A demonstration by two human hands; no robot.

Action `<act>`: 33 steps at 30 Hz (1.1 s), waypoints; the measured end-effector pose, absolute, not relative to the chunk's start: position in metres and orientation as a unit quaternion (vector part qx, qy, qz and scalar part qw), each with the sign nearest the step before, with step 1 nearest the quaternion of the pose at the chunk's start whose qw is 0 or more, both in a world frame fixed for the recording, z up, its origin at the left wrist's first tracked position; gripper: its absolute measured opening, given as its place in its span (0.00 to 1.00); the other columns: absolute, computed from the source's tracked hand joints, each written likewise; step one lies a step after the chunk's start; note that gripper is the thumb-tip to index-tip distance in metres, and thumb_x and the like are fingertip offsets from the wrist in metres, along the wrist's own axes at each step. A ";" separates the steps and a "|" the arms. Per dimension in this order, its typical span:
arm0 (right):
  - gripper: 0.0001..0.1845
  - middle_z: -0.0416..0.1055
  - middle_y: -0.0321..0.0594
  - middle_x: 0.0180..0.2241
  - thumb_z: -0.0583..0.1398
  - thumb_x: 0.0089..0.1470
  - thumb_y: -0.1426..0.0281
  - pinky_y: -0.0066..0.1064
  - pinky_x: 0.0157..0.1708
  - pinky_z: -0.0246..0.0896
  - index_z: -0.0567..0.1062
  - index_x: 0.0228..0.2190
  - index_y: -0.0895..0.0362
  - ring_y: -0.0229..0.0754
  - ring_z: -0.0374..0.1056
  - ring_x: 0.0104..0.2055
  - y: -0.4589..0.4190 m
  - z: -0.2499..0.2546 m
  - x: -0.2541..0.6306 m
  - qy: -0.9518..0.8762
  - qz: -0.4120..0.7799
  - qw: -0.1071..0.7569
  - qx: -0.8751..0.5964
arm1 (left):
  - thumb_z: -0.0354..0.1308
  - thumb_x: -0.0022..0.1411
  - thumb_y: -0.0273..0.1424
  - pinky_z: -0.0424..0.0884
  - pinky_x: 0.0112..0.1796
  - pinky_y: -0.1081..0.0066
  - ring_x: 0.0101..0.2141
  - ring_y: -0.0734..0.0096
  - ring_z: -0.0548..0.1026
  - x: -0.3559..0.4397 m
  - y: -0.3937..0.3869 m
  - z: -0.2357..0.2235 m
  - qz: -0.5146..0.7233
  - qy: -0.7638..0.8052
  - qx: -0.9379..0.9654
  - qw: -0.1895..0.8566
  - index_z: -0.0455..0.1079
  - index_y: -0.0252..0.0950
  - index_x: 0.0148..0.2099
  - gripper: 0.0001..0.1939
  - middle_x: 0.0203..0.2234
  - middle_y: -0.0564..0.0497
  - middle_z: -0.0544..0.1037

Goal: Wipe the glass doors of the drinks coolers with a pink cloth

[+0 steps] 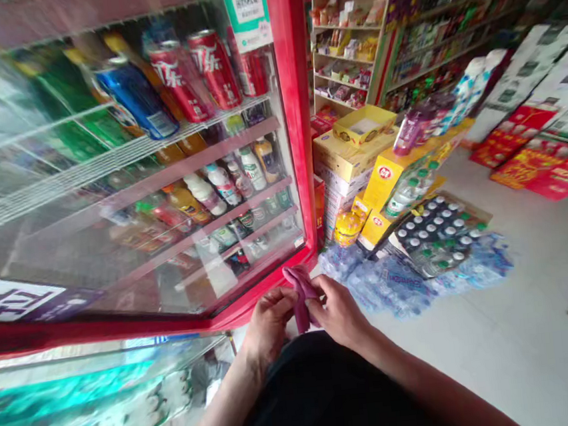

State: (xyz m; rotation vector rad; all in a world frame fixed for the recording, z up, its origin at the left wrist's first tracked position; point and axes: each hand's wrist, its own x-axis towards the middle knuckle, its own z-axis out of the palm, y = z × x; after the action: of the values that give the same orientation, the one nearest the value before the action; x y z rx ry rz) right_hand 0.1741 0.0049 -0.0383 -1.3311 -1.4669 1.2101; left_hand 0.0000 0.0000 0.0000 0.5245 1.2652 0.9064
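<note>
Both my hands meet low in the middle of the view, in front of a red drinks fridge. My left hand and my right hand each pinch a pink cloth that is bunched between them. The cloth's upper end lies close to the fridge's lower right corner; I cannot tell if it touches. Behind the glass door stand red cans, a blue can and several bottles on wire shelves.
Yellow cartons and shrink-wrapped packs of water bottles are piled on the floor right of the fridge. Shop shelves fill the back. Red and white boxes line the right. Pale floor lies between. Wrapped goods are at lower left.
</note>
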 end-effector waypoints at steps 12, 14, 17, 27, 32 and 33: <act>0.04 0.74 0.32 0.32 0.63 0.59 0.65 0.31 0.42 0.63 0.78 0.34 0.52 0.41 0.69 0.37 0.035 -0.011 0.226 -0.461 0.644 0.438 -0.425 | 0.79 0.49 0.36 0.61 0.27 0.75 0.27 0.75 0.71 -0.057 0.015 0.022 0.288 0.535 0.323 0.726 0.79 0.38 0.48 0.24 0.31 0.55 0.80; 0.04 0.76 0.32 0.33 0.66 0.57 0.66 0.30 0.43 0.64 0.79 0.34 0.53 0.41 0.70 0.38 0.038 -0.008 0.221 -0.414 0.708 0.411 -0.398 | 0.81 0.49 0.36 0.63 0.27 0.75 0.28 0.73 0.73 -0.051 0.016 0.031 0.240 0.504 0.338 0.758 0.81 0.36 0.50 0.27 0.32 0.52 0.82; 0.11 0.80 0.35 0.35 0.71 0.54 0.63 0.32 0.45 0.69 0.82 0.38 0.53 0.43 0.75 0.39 0.049 -0.008 0.214 -0.314 0.789 0.393 -0.353 | 0.82 0.51 0.38 0.60 0.25 0.75 0.22 0.77 0.68 -0.036 0.017 0.032 0.214 0.473 0.337 0.785 0.82 0.31 0.38 0.19 0.23 0.53 0.77; 0.46 0.87 0.51 0.47 0.57 0.60 0.27 0.50 0.63 0.75 0.84 0.49 0.55 0.59 0.81 0.59 0.038 -0.051 0.205 -0.119 0.871 0.398 -0.262 | 0.77 0.58 0.46 0.82 0.43 0.66 0.37 0.63 0.85 -0.028 0.022 0.019 0.460 0.465 0.185 0.733 0.81 0.36 0.47 0.22 0.36 0.47 0.87; 0.42 0.87 0.49 0.52 0.65 0.56 0.31 0.53 0.61 0.75 0.83 0.52 0.52 0.60 0.78 0.63 0.039 -0.063 0.205 -0.099 0.857 0.436 -0.257 | 0.79 0.57 0.45 0.79 0.32 0.73 0.30 0.69 0.82 -0.031 0.021 0.009 0.501 0.489 0.146 0.699 0.79 0.36 0.46 0.23 0.34 0.50 0.86; 0.40 0.87 0.48 0.52 0.67 0.55 0.33 0.53 0.60 0.76 0.83 0.52 0.52 0.60 0.78 0.62 0.040 -0.064 0.204 -0.114 0.853 0.432 -0.270 | 0.79 0.56 0.46 0.77 0.28 0.73 0.27 0.70 0.81 -0.031 0.020 0.006 0.500 0.495 0.146 0.695 0.79 0.36 0.46 0.24 0.31 0.50 0.85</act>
State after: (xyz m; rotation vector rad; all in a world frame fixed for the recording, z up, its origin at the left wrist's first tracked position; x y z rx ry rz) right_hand 0.2043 0.0400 -0.0636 -0.6732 -0.2838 2.1273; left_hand -0.0308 0.0202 0.0059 0.3252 1.1053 1.1161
